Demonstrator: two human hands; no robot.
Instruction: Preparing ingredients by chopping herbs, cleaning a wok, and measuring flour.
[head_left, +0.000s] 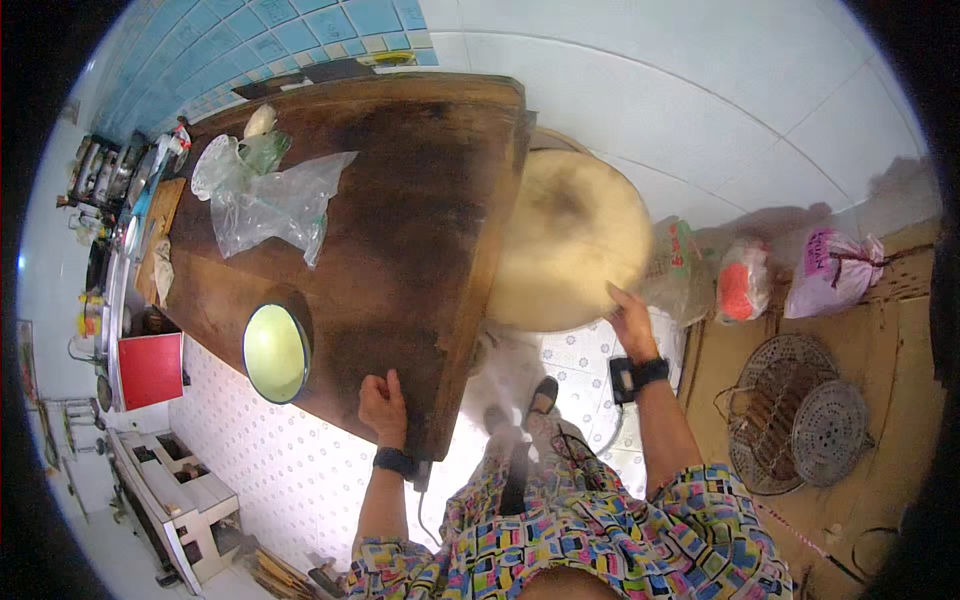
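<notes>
My right hand (632, 322) grips the near rim of a large round pale board (577, 240), perhaps wooden. The board is beside the right edge of a dark wooden table (405, 225), which hides part of its left side. Another round rim (559, 137) shows behind it. My left hand (384, 409) is over the table's near corner, fingers curled and thumb raised, with nothing visible in it. To its left, near the table's front edge, is a yellow-green bowl (276, 352) with a dark rim. Clear plastic bags (277, 202) lie farther back on the tabletop.
Tied plastic bags (832, 274) and perforated round metal trays (829, 431) are on the right, over a brown surface (892, 390). A red panel (150, 371) and a tiled stove (176, 480) stand left. A cable (421, 517) hangs by the table corner.
</notes>
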